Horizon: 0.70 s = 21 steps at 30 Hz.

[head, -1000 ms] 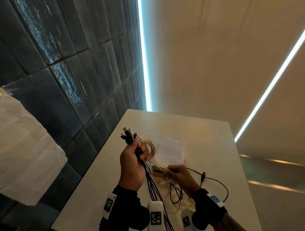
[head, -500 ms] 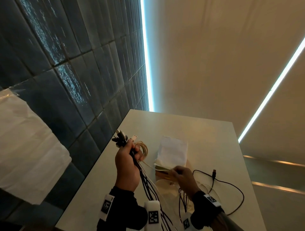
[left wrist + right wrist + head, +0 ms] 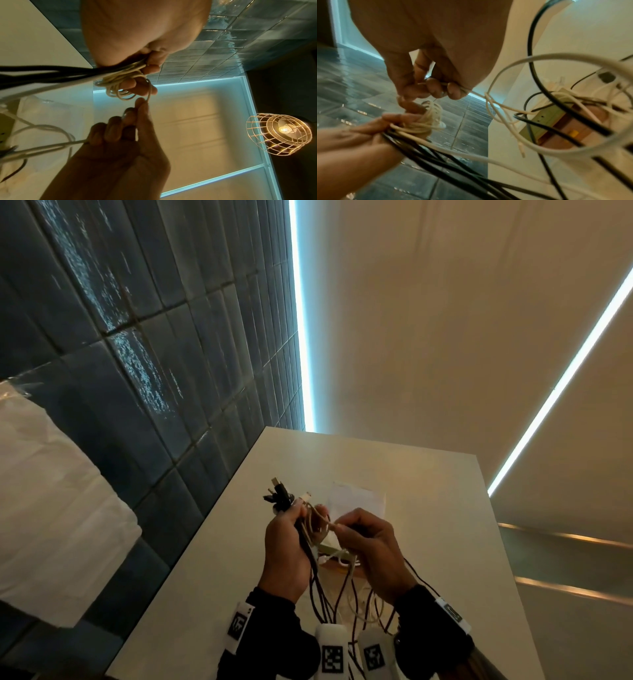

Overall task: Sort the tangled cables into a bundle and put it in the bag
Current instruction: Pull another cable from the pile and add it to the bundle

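Observation:
My left hand (image 3: 291, 539) is raised over the white table (image 3: 445, 508) and grips a bundle of cables (image 3: 310, 529): black ones with plugs (image 3: 277, 491) sticking out above the fist, plus thin cream cable coiled round its fingers (image 3: 123, 86) (image 3: 428, 119). My right hand (image 3: 363, 539) is close beside it and pinches the cream cable's free end (image 3: 145, 102) (image 3: 436, 86) between thumb and fingers. Black and white cables (image 3: 539, 121) trail down from both hands to the table. A white bag (image 3: 356, 501) lies flat on the table just beyond my hands.
A green and brown box-like block (image 3: 556, 121) sits on the table under the hanging cables. A dark tiled wall (image 3: 154, 371) runs along the table's left edge. A white sheet (image 3: 51, 508) hangs at far left. A caged lamp (image 3: 278, 135) glows overhead.
My right hand has risen from the table near the bag to meet the left hand, bringing the cream cable end up with it. The left hand keeps its grip on the bundle.

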Tool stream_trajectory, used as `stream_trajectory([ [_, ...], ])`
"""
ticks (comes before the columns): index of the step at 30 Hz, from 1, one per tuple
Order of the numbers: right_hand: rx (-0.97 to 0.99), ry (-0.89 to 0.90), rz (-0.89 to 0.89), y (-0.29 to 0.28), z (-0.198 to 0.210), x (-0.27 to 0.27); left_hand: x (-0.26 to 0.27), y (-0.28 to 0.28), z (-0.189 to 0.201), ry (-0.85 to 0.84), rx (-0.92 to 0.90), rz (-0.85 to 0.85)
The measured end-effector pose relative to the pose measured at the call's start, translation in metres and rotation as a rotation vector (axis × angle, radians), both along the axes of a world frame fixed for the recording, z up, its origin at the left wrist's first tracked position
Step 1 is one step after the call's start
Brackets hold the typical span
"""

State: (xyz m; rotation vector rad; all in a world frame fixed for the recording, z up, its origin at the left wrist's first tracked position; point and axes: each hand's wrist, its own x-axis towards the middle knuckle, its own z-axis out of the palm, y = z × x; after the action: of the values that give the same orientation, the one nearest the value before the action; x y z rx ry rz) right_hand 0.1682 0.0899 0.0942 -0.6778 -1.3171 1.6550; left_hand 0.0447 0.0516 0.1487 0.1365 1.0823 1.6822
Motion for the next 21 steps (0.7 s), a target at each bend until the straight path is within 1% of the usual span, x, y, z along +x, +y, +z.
stream_trajectory([
  [3, -0.029, -0.067, 0.048, 0.000, -0.014, 0.006, 0.001, 0.001, 0.002, -0.086, 0.106, -0.031],
  [6, -0.045, -0.129, 0.107, 0.000, -0.030, 0.010, 0.001, 0.003, 0.002, -0.089, 0.163, -0.029],
  [8, -0.029, -0.187, 0.100, 0.000, -0.041, 0.016, -0.002, 0.003, 0.002, -0.050, 0.174, -0.024],
  [13, -0.038, -0.250, 0.049, 0.005, -0.073, 0.023, -0.005, -0.002, 0.004, 0.075, 0.186, -0.051],
  [21, -0.025, -0.364, 0.044, 0.007, -0.098, 0.018, -0.011, -0.007, 0.014, 0.185, 0.193, -0.053],
])
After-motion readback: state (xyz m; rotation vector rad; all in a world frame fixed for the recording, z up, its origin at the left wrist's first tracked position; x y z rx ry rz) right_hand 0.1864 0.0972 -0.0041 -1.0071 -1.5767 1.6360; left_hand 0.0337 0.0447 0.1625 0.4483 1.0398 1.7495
